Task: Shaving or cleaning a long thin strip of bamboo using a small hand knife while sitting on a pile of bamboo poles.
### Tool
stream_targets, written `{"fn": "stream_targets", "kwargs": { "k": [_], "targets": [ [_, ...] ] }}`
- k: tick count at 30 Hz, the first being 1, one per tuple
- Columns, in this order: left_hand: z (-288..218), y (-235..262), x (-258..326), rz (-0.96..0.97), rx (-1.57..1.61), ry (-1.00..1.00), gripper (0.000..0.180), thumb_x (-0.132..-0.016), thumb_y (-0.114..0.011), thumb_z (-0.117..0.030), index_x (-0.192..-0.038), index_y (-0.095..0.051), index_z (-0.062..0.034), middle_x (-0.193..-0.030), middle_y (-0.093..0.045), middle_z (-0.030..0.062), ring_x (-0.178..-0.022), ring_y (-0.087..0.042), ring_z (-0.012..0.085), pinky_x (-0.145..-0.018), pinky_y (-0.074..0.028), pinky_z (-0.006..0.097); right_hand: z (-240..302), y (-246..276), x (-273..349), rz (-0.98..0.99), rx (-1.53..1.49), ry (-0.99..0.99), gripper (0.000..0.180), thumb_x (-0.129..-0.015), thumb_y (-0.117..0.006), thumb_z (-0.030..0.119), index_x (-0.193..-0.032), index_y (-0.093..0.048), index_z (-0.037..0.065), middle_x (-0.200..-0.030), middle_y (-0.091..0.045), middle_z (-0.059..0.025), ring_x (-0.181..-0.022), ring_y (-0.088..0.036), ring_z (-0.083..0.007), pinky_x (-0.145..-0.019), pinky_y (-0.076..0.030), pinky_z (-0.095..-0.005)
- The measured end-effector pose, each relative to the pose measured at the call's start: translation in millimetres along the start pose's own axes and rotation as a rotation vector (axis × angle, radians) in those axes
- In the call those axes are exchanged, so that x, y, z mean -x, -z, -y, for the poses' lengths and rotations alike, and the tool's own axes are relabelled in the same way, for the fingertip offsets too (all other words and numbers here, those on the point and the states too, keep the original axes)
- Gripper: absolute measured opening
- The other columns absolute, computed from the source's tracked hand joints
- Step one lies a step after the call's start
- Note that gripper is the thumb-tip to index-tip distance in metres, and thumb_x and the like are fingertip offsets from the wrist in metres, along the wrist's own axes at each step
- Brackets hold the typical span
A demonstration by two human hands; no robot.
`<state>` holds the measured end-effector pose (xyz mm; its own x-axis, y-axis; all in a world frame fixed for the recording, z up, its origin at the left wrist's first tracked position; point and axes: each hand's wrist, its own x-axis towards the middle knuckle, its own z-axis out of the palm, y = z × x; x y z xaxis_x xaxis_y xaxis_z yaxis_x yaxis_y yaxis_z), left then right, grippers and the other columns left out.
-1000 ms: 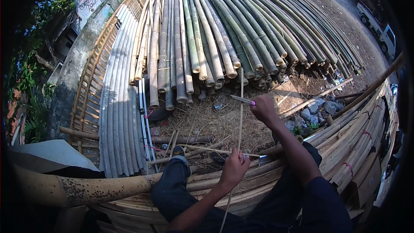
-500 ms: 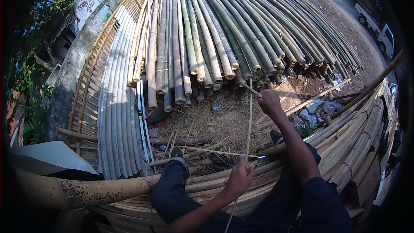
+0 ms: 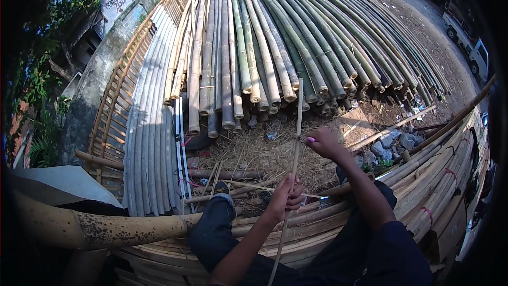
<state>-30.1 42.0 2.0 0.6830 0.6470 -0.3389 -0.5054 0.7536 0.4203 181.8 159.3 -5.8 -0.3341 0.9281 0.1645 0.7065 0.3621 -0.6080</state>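
A long, thin bamboo strip (image 3: 295, 161) stands nearly upright in front of me, its lower end running down over my lap. My left hand (image 3: 286, 197) is closed around the strip at about its middle. Higher up, my right hand (image 3: 324, 143) is closed on a small knife-like tool (image 3: 311, 139) with a pink part showing. The tool's thin blade reaches left and crosses the strip below its top end. Most of the handle is hidden in my fingers.
Ahead lies a big stack of bamboo poles (image 3: 254, 47). Corrugated sheets (image 3: 145, 143) and a bamboo lattice (image 3: 114, 111) lean at left. A thick bamboo pole (image 3: 106, 229) crosses at lower left. Split bamboo bundles (image 3: 423, 196) lie right, near rocks (image 3: 389, 143). A truck (image 3: 471, 47) stands far right.
My right hand has moved down and toward me with the tool, nearer the left hand. My left hand has risen slightly with the strip, whose top end now stands higher. The view has shifted slightly.
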Motion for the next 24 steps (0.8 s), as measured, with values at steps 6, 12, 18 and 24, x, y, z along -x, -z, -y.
{"fn": "stream_targets", "kwargs": {
  "k": [6, 12, 18, 24],
  "targets": [
    [10.8, -3.4, 1.3, -0.152, -0.036, -0.082, 0.029, -0.099, -0.034, -0.040, -0.085, -0.037, -0.0150, -0.056, -0.024, -0.0049, -0.040, -0.019, 0.0029, -0.033, -0.014, 0.018, 31.9, -38.6, 26.3, 0.189, 0.061, 0.297, 0.026, -0.069, -0.057, 0.027, -0.058, -0.050, 0.005, -0.055, -0.050, -0.0176, -0.056, -0.052, -0.0392, -0.053, -0.041, -0.0479],
    [19.2, -3.3, -1.8, -0.322, -0.283, -0.146, 0.028, -0.100, -0.033, -0.038, -0.084, -0.036, -0.0148, -0.055, -0.024, -0.0050, -0.039, -0.020, 0.0033, -0.034, -0.014, 0.020, 25.6, -38.2, 25.4, 0.091, 0.221, 0.199, 0.016, -0.063, -0.059, 0.023, -0.059, -0.056, 0.007, -0.056, -0.054, -0.0150, -0.055, -0.056, -0.0357, -0.051, -0.044, -0.0458],
    [34.7, -24.4, 6.2, -0.157, -0.096, -0.032, 0.027, -0.100, -0.032, -0.036, -0.084, -0.036, -0.0145, -0.055, -0.024, -0.0049, -0.040, -0.019, 0.0033, -0.034, -0.013, 0.019, -31.1, 25.5, 1.7, -0.309, 0.408, -0.114, 0.018, -0.067, -0.058, 0.022, -0.057, -0.057, 0.006, -0.058, -0.056, -0.0154, -0.060, -0.058, -0.0354, -0.055, -0.044, -0.0481],
    [19.9, -15.0, 8.8, -0.032, 0.100, 0.042, 0.028, -0.100, -0.033, -0.037, -0.082, -0.036, -0.0152, -0.055, -0.025, -0.0053, -0.039, -0.019, 0.0029, -0.033, -0.014, 0.019, 4.4, 5.8, -1.0, -0.203, 0.283, -0.033, 0.019, -0.068, -0.058, 0.023, -0.058, -0.058, 0.007, -0.058, -0.055, -0.0165, -0.059, -0.057, -0.0372, -0.056, -0.044, -0.0484]
  ]
}}
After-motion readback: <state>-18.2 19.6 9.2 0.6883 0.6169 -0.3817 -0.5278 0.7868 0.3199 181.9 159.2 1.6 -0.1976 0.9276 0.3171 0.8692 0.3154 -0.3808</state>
